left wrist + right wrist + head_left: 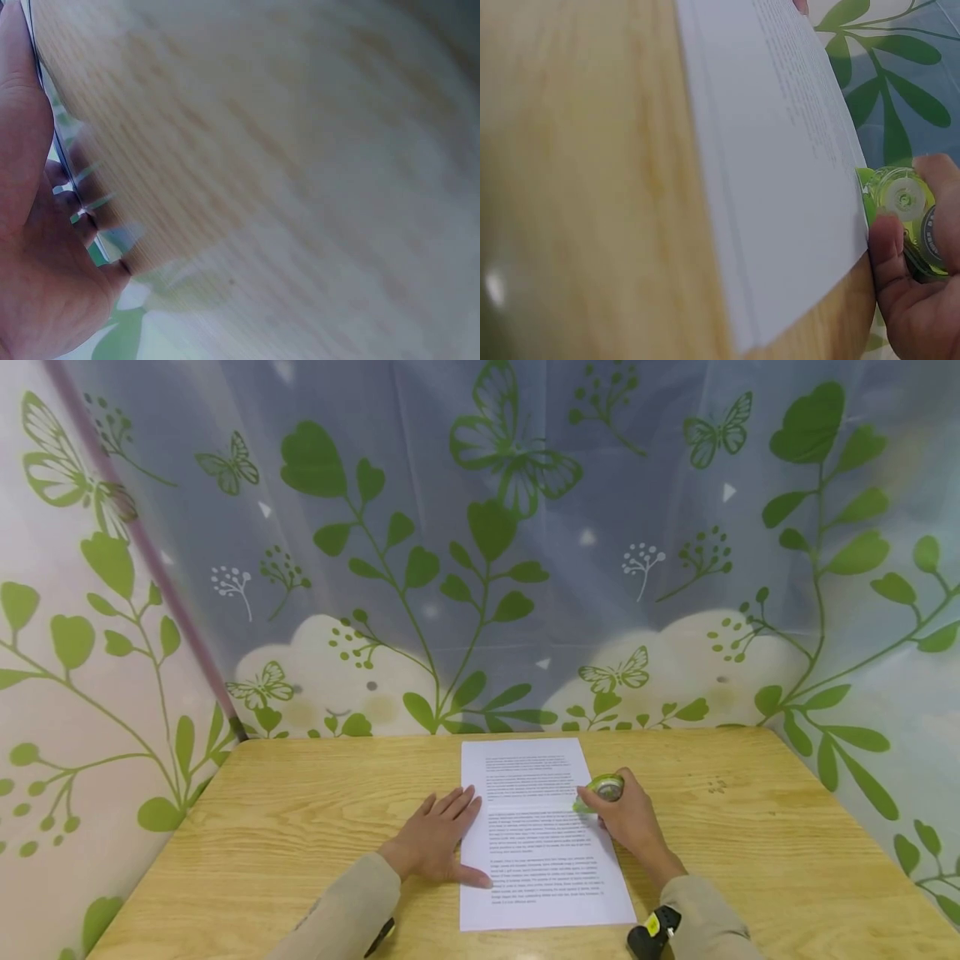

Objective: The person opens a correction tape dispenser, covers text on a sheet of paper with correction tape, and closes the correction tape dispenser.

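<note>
A printed sheet of white paper [525, 917] lies on the wooden table in front of me. My right hand [636, 827] grips a green see-through correction tape dispenser [607, 788], its tip at the sheet's right side. The right wrist view shows the dispenser's round reel [904, 198] between thumb and fingers. A pale blank band crosses the text level with the tip. At the sheet's left edge my left hand [438, 837] rests flat, fingers straight and thumb spread over the paper. Only part of that hand [45, 277] shows in the left wrist view.
The wooden table [315, 810] runs back to a hanging cloth [420, 610] printed with leaves and butterflies, which also closes off both sides. A black device with a yellow label [654, 932] sits at my right wrist. Small dark marks [717, 786] show on the table at right.
</note>
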`<action>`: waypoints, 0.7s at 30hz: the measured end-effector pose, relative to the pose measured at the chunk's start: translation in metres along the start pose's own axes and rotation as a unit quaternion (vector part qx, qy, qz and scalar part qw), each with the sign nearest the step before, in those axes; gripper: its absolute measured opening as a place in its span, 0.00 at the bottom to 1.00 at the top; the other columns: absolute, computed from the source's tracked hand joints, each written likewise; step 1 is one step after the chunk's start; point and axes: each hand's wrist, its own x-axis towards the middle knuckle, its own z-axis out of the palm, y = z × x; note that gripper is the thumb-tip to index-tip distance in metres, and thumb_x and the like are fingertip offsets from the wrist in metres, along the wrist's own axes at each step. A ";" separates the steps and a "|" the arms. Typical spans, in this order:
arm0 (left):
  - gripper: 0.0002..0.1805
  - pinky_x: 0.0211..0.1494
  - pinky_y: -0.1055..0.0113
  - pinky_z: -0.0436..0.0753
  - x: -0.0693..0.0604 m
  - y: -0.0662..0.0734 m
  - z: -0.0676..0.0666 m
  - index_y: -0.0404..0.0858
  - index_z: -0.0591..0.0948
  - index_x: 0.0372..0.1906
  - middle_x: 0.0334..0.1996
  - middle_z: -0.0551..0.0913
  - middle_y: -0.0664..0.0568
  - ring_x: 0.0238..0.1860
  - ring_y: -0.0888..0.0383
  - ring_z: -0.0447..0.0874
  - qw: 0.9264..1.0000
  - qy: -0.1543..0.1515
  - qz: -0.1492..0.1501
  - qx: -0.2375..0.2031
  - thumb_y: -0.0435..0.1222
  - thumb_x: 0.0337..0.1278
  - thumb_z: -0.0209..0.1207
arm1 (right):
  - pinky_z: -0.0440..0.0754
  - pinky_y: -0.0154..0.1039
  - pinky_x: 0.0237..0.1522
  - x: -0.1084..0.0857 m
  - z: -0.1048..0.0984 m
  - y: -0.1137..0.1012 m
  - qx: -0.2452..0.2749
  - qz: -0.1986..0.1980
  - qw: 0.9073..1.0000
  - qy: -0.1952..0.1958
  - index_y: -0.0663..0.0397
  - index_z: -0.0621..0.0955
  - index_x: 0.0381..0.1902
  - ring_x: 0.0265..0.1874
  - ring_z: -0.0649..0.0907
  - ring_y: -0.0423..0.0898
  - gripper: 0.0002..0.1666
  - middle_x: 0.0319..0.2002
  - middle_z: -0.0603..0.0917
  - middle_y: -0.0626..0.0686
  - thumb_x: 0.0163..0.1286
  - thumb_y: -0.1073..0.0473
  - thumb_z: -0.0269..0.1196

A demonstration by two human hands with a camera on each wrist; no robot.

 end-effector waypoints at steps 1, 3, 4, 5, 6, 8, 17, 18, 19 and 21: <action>0.64 0.70 0.43 0.51 0.000 0.000 0.000 0.36 0.53 0.75 0.74 0.49 0.43 0.73 0.47 0.45 1.000 0.000 -0.001 -0.001 0.76 0.40 0.51 | 0.77 0.36 0.25 0.000 0.000 0.000 0.001 0.000 1.000 0.000 0.61 0.66 0.46 0.23 0.77 0.43 0.30 0.34 0.77 0.57 0.62 0.46 0.67; 0.64 0.70 0.43 0.51 -0.001 -0.001 0.000 0.36 0.53 0.75 0.74 0.49 0.43 0.73 0.47 0.46 1.000 0.001 -0.001 0.000 0.76 0.40 0.52 | 0.77 0.35 0.25 0.001 0.000 0.000 0.001 -0.001 1.000 0.001 0.61 0.66 0.47 0.22 0.77 0.43 0.30 0.34 0.78 0.57 0.63 0.46 0.67; 0.64 0.70 0.43 0.51 -0.001 -0.001 0.000 0.35 0.53 0.75 0.74 0.49 0.42 0.73 0.46 0.46 1.000 0.001 -0.001 -0.002 0.76 0.40 0.52 | 0.77 0.35 0.25 0.001 0.000 0.000 0.001 -0.001 1.000 0.002 0.62 0.66 0.47 0.22 0.77 0.43 0.30 0.33 0.78 0.57 0.63 0.47 0.67; 0.64 0.70 0.43 0.50 -0.001 -0.001 0.000 0.35 0.53 0.74 0.74 0.49 0.42 0.73 0.46 0.46 1.000 0.002 0.000 -0.003 0.76 0.40 0.52 | 0.77 0.35 0.25 0.001 0.000 0.000 0.001 -0.001 1.000 0.002 0.62 0.66 0.46 0.21 0.77 0.43 0.30 0.33 0.78 0.57 0.63 0.47 0.67; 0.64 0.70 0.43 0.50 -0.001 -0.001 0.001 0.35 0.53 0.74 0.74 0.49 0.42 0.73 0.46 0.45 1.000 0.001 0.001 -0.004 0.75 0.41 0.52 | 0.77 0.35 0.25 0.001 0.000 0.000 0.002 0.000 1.000 0.002 0.61 0.66 0.46 0.21 0.78 0.43 0.29 0.32 0.78 0.57 0.63 0.47 0.67; 0.64 0.70 0.42 0.50 -0.001 -0.001 0.001 0.35 0.53 0.75 0.74 0.48 0.42 0.73 0.45 0.45 1.000 0.000 0.003 -0.002 0.76 0.41 0.51 | 0.77 0.35 0.25 0.001 0.000 0.000 0.004 0.003 1.000 0.002 0.61 0.66 0.46 0.21 0.78 0.43 0.29 0.31 0.78 0.56 0.63 0.47 0.67; 0.64 0.70 0.43 0.50 0.000 0.000 0.002 0.36 0.52 0.75 0.75 0.48 0.43 0.74 0.46 0.45 1.000 -0.003 -0.003 0.004 0.77 0.40 0.50 | 0.78 0.35 0.26 0.002 -0.002 0.002 0.008 0.006 1.000 -0.001 0.62 0.66 0.47 0.21 0.79 0.43 0.30 0.30 0.79 0.56 0.63 0.47 0.67; 0.64 0.70 0.43 0.50 0.000 0.000 0.002 0.36 0.52 0.75 0.75 0.48 0.43 0.74 0.46 0.45 1.000 -0.002 -0.003 0.005 0.77 0.40 0.50 | 0.78 0.35 0.26 0.002 -0.002 0.003 0.008 0.007 1.000 0.000 0.62 0.66 0.47 0.21 0.80 0.43 0.30 0.31 0.79 0.56 0.63 0.47 0.67; 0.64 0.70 0.43 0.50 0.000 -0.001 0.002 0.36 0.52 0.75 0.75 0.48 0.43 0.74 0.47 0.45 1.000 -0.003 -0.004 0.008 0.77 0.40 0.50 | 0.78 0.35 0.26 0.003 -0.002 0.003 0.008 0.008 1.000 0.001 0.62 0.65 0.47 0.21 0.80 0.43 0.30 0.33 0.79 0.57 0.63 0.47 0.67; 0.65 0.70 0.44 0.50 0.000 -0.001 0.002 0.37 0.52 0.75 0.75 0.47 0.44 0.74 0.47 0.44 1.000 -0.004 -0.006 0.012 0.77 0.40 0.49 | 0.79 0.35 0.26 0.003 -0.003 0.004 0.010 0.010 1.000 0.002 0.62 0.65 0.48 0.22 0.81 0.43 0.31 0.35 0.79 0.58 0.63 0.47 0.67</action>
